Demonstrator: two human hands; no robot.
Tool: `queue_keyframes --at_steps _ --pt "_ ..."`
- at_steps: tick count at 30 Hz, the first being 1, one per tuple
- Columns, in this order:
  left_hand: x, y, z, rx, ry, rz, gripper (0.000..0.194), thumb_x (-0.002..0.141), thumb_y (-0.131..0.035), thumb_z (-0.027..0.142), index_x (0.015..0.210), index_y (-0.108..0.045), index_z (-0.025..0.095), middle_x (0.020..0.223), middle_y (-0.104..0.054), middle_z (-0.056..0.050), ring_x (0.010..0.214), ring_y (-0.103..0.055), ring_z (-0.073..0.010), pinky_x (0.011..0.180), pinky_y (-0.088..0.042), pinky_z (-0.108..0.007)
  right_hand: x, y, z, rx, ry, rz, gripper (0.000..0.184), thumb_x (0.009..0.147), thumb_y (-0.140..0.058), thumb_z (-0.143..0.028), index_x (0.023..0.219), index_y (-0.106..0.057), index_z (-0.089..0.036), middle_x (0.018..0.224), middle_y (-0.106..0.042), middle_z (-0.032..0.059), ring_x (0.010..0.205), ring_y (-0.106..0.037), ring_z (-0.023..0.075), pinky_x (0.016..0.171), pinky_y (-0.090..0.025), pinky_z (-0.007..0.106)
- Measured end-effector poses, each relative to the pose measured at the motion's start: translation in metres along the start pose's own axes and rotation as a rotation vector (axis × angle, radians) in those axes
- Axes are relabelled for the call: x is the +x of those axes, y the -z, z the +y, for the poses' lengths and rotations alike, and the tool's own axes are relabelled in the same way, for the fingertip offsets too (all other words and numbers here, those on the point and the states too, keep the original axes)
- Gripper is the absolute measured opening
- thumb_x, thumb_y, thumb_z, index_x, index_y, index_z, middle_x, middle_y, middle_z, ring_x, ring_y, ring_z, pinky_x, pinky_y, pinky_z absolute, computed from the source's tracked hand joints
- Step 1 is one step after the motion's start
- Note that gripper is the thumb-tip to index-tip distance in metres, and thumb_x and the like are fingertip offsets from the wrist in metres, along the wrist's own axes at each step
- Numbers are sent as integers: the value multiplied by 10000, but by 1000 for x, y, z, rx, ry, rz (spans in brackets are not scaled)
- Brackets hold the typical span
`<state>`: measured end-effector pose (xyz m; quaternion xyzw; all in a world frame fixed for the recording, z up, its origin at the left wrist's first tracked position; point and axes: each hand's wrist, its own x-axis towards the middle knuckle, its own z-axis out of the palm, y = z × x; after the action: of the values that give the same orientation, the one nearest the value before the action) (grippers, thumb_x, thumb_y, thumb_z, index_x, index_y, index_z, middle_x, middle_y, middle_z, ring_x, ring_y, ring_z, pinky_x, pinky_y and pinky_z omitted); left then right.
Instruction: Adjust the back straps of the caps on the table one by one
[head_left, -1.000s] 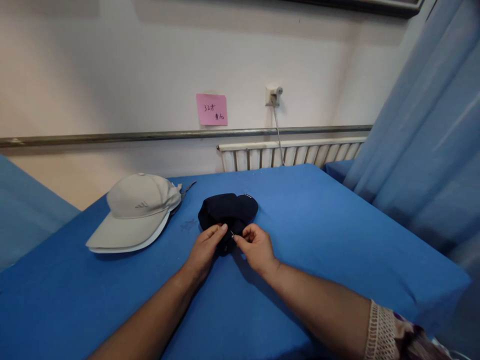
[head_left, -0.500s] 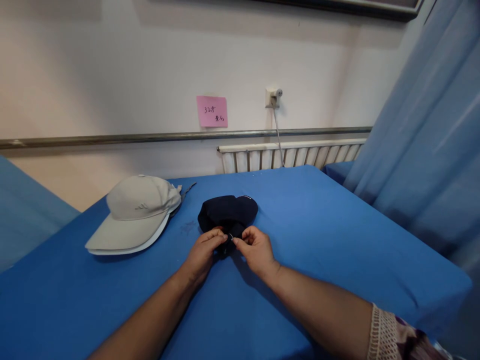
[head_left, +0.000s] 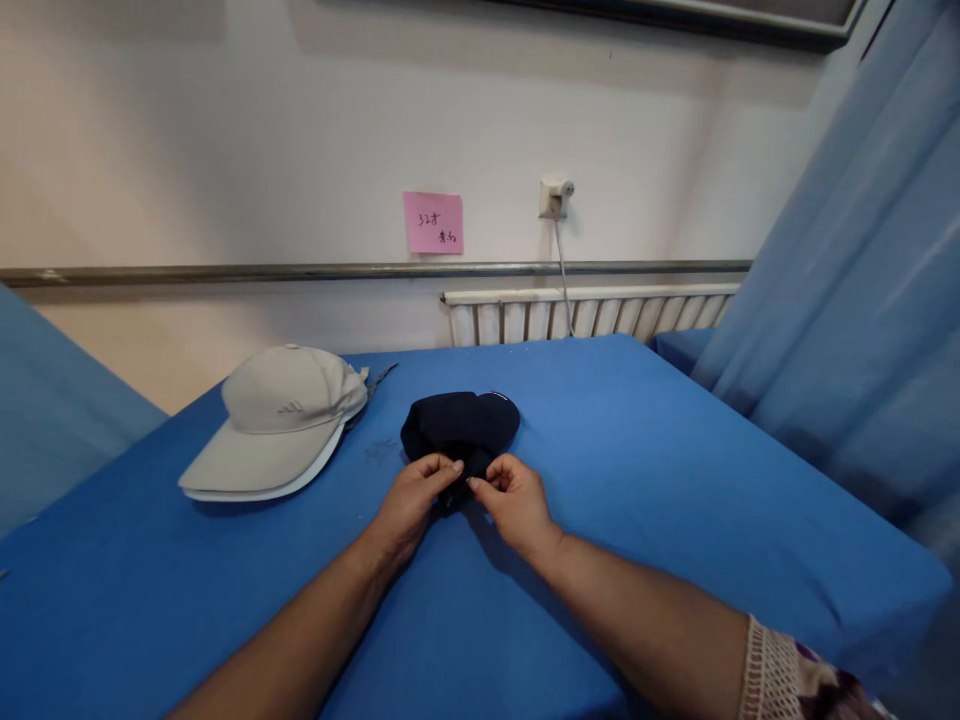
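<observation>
A dark navy cap (head_left: pixel 454 420) lies at the middle of the blue-covered table (head_left: pixel 615 470), its rounded brim toward the far right. At its near edge my left hand (head_left: pixel 415 495) pinches the dark fabric between thumb and fingers. Just to the right, my right hand (head_left: pixel 517 505) is closed in a pinch at the same near part of the cap, where a small shiny bit shows by the thumb tip. What exactly the fingertips grip there is too small to make out. The cap's underside and the other fingers are partly hidden.
Light grey caps (head_left: pixel 277 430), stacked together, sit on the left of the table. Behind it are a white radiator (head_left: pixel 592 312), a metal rail (head_left: pixel 315 272), a pink note (head_left: pixel 433 222) and a socket with a plugged-in cord (head_left: pixel 553 200). A blue curtain (head_left: pixel 847 300) hangs at right.
The view has shifted slightly, so everything sits a little further right. Both hands stay at the navy cap's near edge; the thin light glint between the fingertips has become smaller.
</observation>
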<state>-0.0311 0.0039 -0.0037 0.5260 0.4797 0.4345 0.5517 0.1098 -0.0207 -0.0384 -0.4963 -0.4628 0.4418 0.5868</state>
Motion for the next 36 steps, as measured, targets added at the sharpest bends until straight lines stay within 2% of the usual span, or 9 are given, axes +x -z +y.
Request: queue_keyframes --at_steps 5,11,15,18,21,23,27,31,36 --pt "1 3 0 -9 -11 -29 288 666 -717 381 560 -565 161 681 -541 -6 633 -451 -133 597 -341 -262 1 1 -1 43 15 25 239 700 -694 -360 673 -523 -194 557 -536 -44 493 -452 94 483 -364 224" --pt "1 6 -1 -20 24 -73 233 674 -694 346 585 -577 164 611 -520 12 598 -455 -137 587 -346 -270 2 2 6 13 23 -45 226 704 -699 -358 671 -547 -195 559 -547 -35 504 -467 103 488 -368 233" --pt "2 6 -4 -34 30 -43 275 689 -720 369 596 -563 163 601 -503 27 575 -433 -119 569 -330 -260 2 2 3 23 4 -43 230 686 -706 -356 669 -541 -198 540 -532 -47 488 -455 97 477 -353 228" --pt "2 4 -3 -22 2 -10 325 717 -721 434 625 -570 162 622 -511 27 586 -433 -117 574 -335 -259 2 1 -4 117 -31 -16 251 661 -718 -360 668 -523 -203 548 -550 -43 504 -495 107 491 -377 230" --pt "0 1 0 40 -81 4 311 758 -685 466 710 -610 168 695 -562 9 648 -494 -138 612 -378 -270 3 2 -7 225 -61 20 278 636 -738 -366 666 -516 -200 558 -564 -39 529 -533 115 531 -411 240" --pt "-3 0 3 135 -183 20 261 756 -693 428 822 -641 182 827 -626 -20 770 -567 -173 695 -431 -292 5 3 -8 266 -69 44 281 637 -739 -371 666 -520 -197 564 -570 -36 536 -538 113 551 -421 245" --pt "-9 -2 8 479 -425 80 332 733 -720 357 1026 -647 218 1075 -663 -67 1034 -590 -255 920 -436 -384 7 5 -8 323 -74 68 272 639 -726 -366 652 -509 -203 560 -553 -36 543 -537 113 562 -434 250" --pt "-13 -2 10 774 -576 77 282 793 -643 311 1061 -637 224 1054 -672 -72 1018 -586 -267 917 -434 -410 6 4 -8 295 -66 45 261 628 -727 -351 655 -513 -203 557 -552 -37 532 -525 108 533 -421 240" --pt "-10 -1 7 805 -585 58 164 823 -583 276 959 -659 226 981 -688 -61 964 -602 -253 883 -441 -391 4 3 -11 216 -60 11 268 622 -724 -364 668 -514 -203 554 -568 -34 524 -538 111 512 -412 234"
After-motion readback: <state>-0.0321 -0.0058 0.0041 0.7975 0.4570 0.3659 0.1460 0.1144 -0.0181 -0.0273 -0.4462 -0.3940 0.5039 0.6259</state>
